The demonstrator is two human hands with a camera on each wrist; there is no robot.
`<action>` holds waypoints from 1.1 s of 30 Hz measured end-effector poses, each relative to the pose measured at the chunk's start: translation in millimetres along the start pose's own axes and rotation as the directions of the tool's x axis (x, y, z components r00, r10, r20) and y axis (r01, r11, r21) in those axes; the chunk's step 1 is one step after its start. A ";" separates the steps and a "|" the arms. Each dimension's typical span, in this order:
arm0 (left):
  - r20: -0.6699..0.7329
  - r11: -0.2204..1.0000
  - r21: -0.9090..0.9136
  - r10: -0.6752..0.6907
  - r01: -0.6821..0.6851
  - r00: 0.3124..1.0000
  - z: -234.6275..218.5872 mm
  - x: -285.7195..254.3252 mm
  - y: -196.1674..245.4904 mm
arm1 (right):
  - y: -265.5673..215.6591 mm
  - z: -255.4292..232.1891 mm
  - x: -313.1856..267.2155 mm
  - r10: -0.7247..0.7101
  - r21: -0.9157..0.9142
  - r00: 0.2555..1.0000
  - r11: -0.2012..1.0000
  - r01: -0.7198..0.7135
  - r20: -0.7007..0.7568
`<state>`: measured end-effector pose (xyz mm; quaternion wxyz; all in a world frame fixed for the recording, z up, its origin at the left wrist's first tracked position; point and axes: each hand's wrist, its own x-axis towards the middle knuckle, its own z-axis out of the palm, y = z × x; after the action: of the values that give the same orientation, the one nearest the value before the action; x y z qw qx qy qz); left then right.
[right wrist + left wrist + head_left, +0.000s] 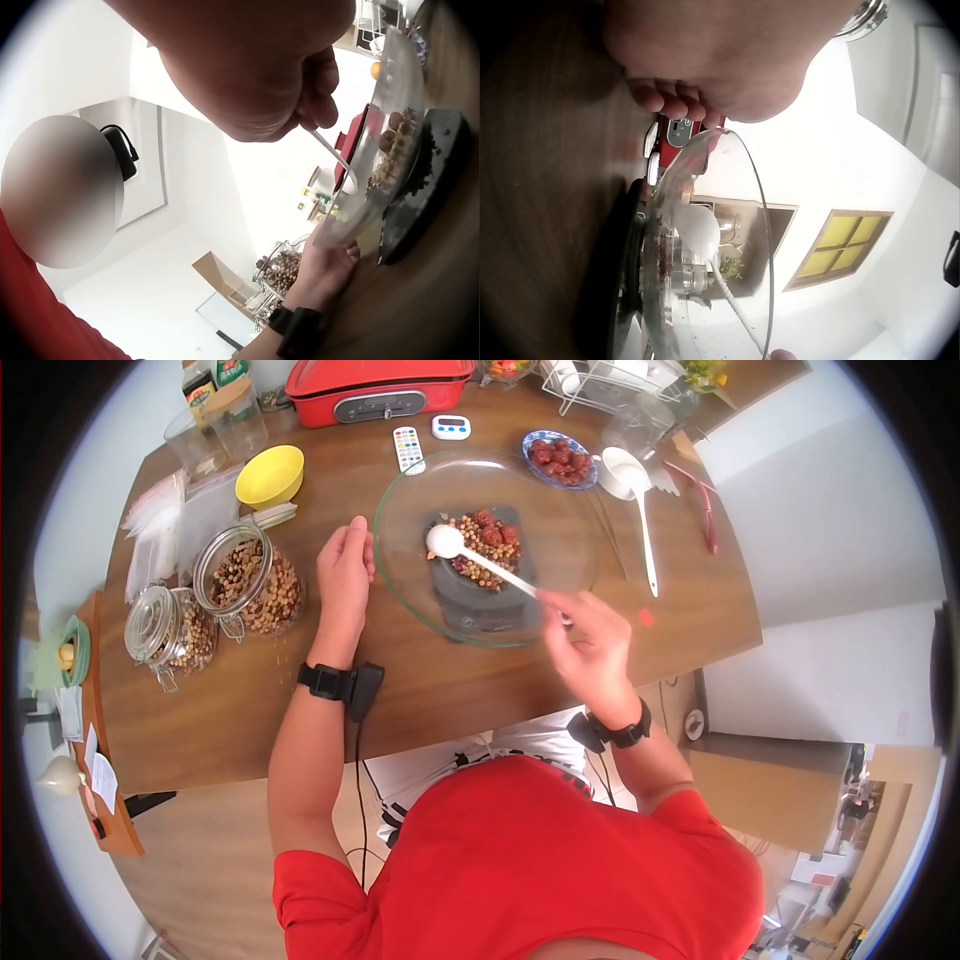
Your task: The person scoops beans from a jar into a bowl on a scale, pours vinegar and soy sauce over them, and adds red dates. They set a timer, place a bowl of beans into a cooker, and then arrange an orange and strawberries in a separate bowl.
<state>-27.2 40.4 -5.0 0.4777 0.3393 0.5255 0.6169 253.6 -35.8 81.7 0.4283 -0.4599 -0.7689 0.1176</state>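
Observation:
My right hand (592, 645) pinches the handle of a white spoon (445, 541), its round head over the large clear glass bowl (402, 608). In the bowl lie mixed beans and grains (488, 574) with a few red dates (490, 535) on top. Under the bowl is a dark flat kitchen scale (470, 622). Beside the bowl's left rim is my left hand (345, 582), its fingers loosely curled around nothing. The left wrist view shows those fingers (671, 101) close to the glass edge, with the spoon head (697, 231) seen through the bowl.
Two glass jars of beans (270, 595) stand at the left, near a yellow bowl (270, 476) and plastic bags (165, 540). Behind are a remote (408, 450), a timer (451, 427) and a red cooker (375, 385). Right of the bowl are a date plate (530, 458) and another white spoon (648, 545).

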 end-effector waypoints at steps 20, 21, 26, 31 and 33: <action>0.019 1.000 -0.020 0.012 -0.012 1.000 -2.0 1.3 -2.2 | 6.6 2.3 7.9 0.039 -0.057 0.996 0.997 -0.043 -0.077; 0.006 1.000 -0.011 0.004 -0.004 1.000 -1.7 1.3 -1.6 | 5.4 7.1 12.0 0.051 -0.021 0.997 0.998 -0.053 -0.051; -0.011 1.000 -0.012 -0.003 0.003 1.000 -1.5 1.1 -0.5 | 11.3 26.9 24.3 0.034 0.029 0.999 0.999 -0.033 -0.009; 0.007 0.999 -0.036 0.013 -0.013 1.000 -3.9 2.6 -3.9 | 12.0 10.1 17.2 0.162 0.010 0.986 0.987 -0.162 -0.038; 0.007 0.999 -0.034 0.008 -0.008 1.000 -4.0 3.6 -4.9 | 14.9 -3.5 12.1 0.203 0.010 0.979 0.979 -0.203 -0.025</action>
<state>-30.9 42.4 -10.9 0.4828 0.3352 0.5119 0.6265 262.7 -18.6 81.9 0.4259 -0.5358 -0.7119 0.1575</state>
